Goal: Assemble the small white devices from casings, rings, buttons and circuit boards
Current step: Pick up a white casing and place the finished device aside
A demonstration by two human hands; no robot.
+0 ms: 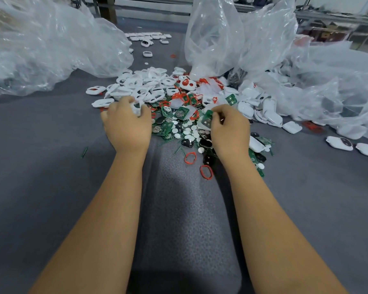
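Clear plastic bags (217, 37) slump at the far left, centre and right of the grey table (40, 166); white casings show dimly through the right one. Between them lies a heap of white casings (145, 85), red rings (190, 157), green circuit boards (167, 111) and small white buttons (189, 132). At its near edge the left hand (126, 122) curls its fingers round a white casing, and the right hand (228, 126) pinches a green circuit board against a pale piece.

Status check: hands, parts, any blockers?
Left hand grips white casing. Right hand pinches green circuit board. Parts pile ahead; plastic bags crowd it.
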